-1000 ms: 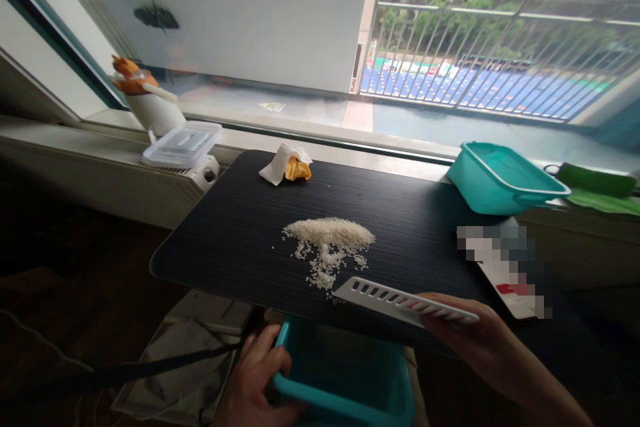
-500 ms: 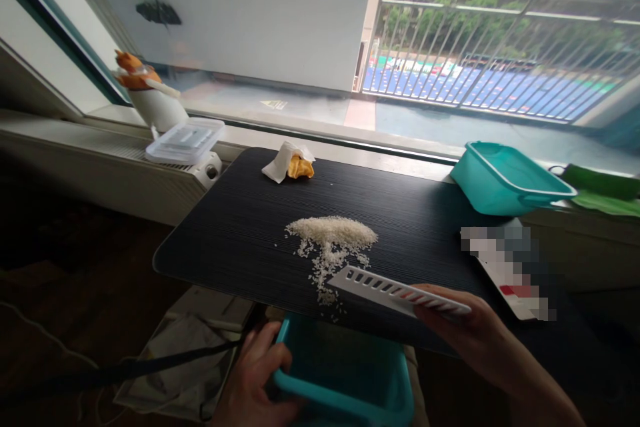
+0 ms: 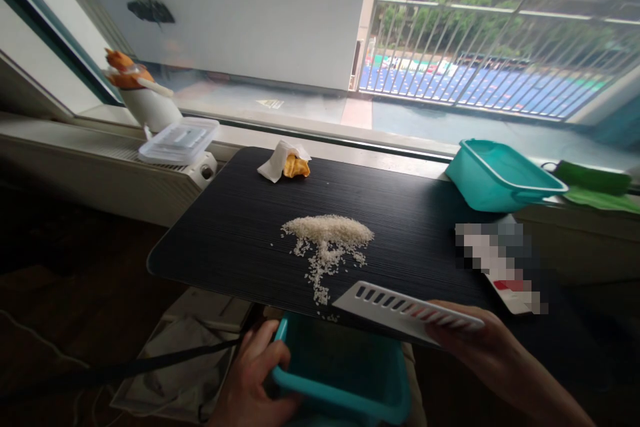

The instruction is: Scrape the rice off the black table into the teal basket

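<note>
A pile of white rice lies on the dark tabletop, with a thin trail of grains running to the front edge. My right hand grips a flat white plastic piece with a row of slots. Its slanted end is just right of the trail, by the table's front edge. Below that edge is a teal plastic bin. My left hand is closed over the bin's left rim. The inside of the bin is dark, so I cannot make out its contents.
A second teal bin sits at the back right, beside a green cloth-like item. A blurred flat object lies on the right. Crumpled tissue with something yellow is at the back. A clear plastic box rests on the radiator.
My right hand has drawn the slotted piece toward me and slightly right, to the table's front edge. Fewer grains lie at the trail's near end. My left hand keeps its hold on the bin.
</note>
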A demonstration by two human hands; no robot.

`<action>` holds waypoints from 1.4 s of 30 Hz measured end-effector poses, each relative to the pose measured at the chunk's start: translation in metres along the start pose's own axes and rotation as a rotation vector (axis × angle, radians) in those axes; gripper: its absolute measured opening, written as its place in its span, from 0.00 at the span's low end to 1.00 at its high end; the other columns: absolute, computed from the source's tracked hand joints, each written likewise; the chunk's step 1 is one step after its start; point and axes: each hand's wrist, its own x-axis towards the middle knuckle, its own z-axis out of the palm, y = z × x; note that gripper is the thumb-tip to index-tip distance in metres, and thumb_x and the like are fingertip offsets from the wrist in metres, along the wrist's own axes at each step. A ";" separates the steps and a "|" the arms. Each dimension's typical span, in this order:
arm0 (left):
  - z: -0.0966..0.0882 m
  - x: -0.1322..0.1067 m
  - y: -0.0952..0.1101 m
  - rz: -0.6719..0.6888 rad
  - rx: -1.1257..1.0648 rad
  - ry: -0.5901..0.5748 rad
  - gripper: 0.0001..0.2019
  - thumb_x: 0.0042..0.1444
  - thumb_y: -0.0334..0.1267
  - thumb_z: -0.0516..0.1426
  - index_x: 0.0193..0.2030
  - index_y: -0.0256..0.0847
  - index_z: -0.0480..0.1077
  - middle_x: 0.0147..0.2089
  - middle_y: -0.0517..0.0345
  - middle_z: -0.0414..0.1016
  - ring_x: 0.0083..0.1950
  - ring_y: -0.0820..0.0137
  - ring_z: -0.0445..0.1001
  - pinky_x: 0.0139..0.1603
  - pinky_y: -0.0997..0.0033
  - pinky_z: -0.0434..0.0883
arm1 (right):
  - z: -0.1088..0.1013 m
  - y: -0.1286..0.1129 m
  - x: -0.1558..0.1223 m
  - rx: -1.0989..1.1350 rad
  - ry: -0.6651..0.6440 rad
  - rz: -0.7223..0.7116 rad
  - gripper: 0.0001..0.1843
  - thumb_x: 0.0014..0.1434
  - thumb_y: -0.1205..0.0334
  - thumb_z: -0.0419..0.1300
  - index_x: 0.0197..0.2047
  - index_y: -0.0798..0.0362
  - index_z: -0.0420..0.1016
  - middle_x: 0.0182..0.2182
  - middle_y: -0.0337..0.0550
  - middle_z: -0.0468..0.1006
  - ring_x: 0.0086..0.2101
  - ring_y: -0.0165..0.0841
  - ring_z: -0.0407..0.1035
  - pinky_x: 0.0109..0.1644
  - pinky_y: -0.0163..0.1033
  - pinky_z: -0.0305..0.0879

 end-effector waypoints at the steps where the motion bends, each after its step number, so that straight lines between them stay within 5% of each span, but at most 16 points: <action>1: 0.000 0.000 0.000 0.005 0.001 0.004 0.09 0.40 0.33 0.62 0.22 0.43 0.63 0.39 0.60 0.73 0.40 0.66 0.72 0.43 0.69 0.69 | 0.001 -0.001 -0.001 0.011 -0.029 0.011 0.13 0.62 0.55 0.61 0.43 0.50 0.84 0.39 0.44 0.86 0.38 0.44 0.80 0.40 0.39 0.78; 4: 0.001 -0.001 -0.001 0.008 -0.002 0.005 0.09 0.40 0.33 0.61 0.22 0.43 0.63 0.39 0.60 0.73 0.40 0.65 0.72 0.43 0.68 0.70 | 0.005 -0.003 -0.002 0.031 -0.081 0.018 0.14 0.62 0.54 0.60 0.44 0.50 0.84 0.39 0.45 0.86 0.38 0.44 0.80 0.40 0.39 0.78; 11: 0.002 -0.004 -0.007 0.033 -0.014 0.045 0.10 0.39 0.31 0.62 0.23 0.43 0.63 0.43 0.59 0.73 0.43 0.65 0.72 0.43 0.69 0.70 | 0.009 0.002 0.019 0.046 0.048 -0.009 0.14 0.60 0.54 0.62 0.43 0.52 0.85 0.39 0.44 0.87 0.38 0.45 0.81 0.40 0.40 0.79; 19: -0.001 -0.005 -0.008 -0.019 -0.003 0.044 0.10 0.37 0.30 0.62 0.23 0.43 0.63 0.42 0.59 0.74 0.42 0.65 0.71 0.42 0.71 0.70 | 0.012 -0.006 0.014 0.070 -0.102 0.080 0.15 0.61 0.53 0.61 0.42 0.53 0.84 0.36 0.44 0.86 0.36 0.43 0.80 0.39 0.39 0.78; 28: 0.000 -0.004 -0.011 -0.003 -0.011 0.078 0.09 0.39 0.29 0.61 0.23 0.42 0.63 0.44 0.58 0.73 0.44 0.64 0.72 0.45 0.68 0.69 | 0.019 -0.005 0.029 0.042 0.036 0.005 0.15 0.62 0.54 0.60 0.43 0.54 0.83 0.37 0.44 0.86 0.37 0.43 0.79 0.41 0.40 0.76; 37: -0.002 -0.008 -0.017 -0.016 0.042 0.113 0.09 0.38 0.28 0.61 0.25 0.44 0.65 0.47 0.58 0.74 0.48 0.62 0.73 0.46 0.68 0.70 | 0.021 -0.004 0.030 0.093 -0.106 -0.027 0.12 0.63 0.56 0.61 0.44 0.51 0.83 0.37 0.41 0.85 0.36 0.39 0.79 0.39 0.35 0.75; 42: -0.007 -0.004 -0.019 0.015 0.072 0.061 0.09 0.40 0.29 0.62 0.24 0.44 0.66 0.46 0.58 0.75 0.47 0.63 0.75 0.46 0.67 0.72 | 0.026 -0.007 0.040 0.069 -0.026 -0.061 0.13 0.63 0.56 0.60 0.45 0.52 0.82 0.38 0.42 0.85 0.37 0.40 0.78 0.40 0.36 0.74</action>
